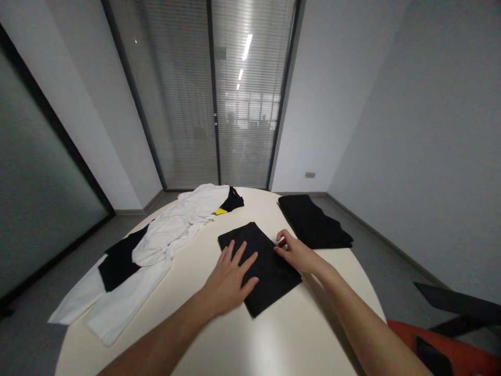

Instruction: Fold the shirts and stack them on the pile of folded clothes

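A black piece of clothing [270, 271], folded into a flat rectangle, lies in the middle of the table. My left hand [230, 277] rests flat on its left part, fingers spread. Over the right edge of the same black cloth is my right hand [295, 251], its fingers loosely curled and the fingertips close to the fabric. A gap shows between thumb and fingers, with nothing visibly held. What kind of garment the folded cloth is cannot be made out.
Another folded black garment [313, 222] lies at the back right of the round white table [266, 347]. White clothes [172, 224] are heaped on the left, with black cloth [123, 258] and a yellow-and-black piece [222, 211]. An orange chair [442, 347] stands at right.
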Demonstrator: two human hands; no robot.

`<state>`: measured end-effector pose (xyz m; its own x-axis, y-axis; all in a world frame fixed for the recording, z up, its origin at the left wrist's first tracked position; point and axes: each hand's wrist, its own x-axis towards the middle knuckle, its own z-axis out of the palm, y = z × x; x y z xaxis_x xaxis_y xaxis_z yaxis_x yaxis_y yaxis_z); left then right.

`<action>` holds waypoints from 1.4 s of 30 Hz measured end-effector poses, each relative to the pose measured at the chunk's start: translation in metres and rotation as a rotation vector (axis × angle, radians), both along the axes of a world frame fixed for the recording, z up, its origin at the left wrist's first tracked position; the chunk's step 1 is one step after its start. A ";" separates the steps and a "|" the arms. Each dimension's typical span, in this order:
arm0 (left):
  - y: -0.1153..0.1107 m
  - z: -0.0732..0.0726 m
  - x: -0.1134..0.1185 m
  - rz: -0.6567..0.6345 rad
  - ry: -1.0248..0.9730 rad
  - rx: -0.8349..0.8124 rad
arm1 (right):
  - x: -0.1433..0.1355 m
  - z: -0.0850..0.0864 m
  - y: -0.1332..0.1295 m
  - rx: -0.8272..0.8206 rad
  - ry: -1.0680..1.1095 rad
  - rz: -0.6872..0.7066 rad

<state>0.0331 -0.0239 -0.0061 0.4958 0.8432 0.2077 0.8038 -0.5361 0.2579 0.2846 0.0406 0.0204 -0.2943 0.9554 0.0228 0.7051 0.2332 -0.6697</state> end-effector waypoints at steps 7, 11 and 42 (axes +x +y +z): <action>-0.001 0.003 0.000 0.004 0.012 0.001 | 0.007 0.011 0.002 0.105 -0.047 0.079; 0.001 0.003 0.000 0.013 0.020 0.001 | 0.004 0.016 0.000 0.165 -0.103 0.120; 0.005 0.001 -0.004 -0.036 0.025 0.034 | -0.010 0.009 -0.005 0.027 -0.181 0.040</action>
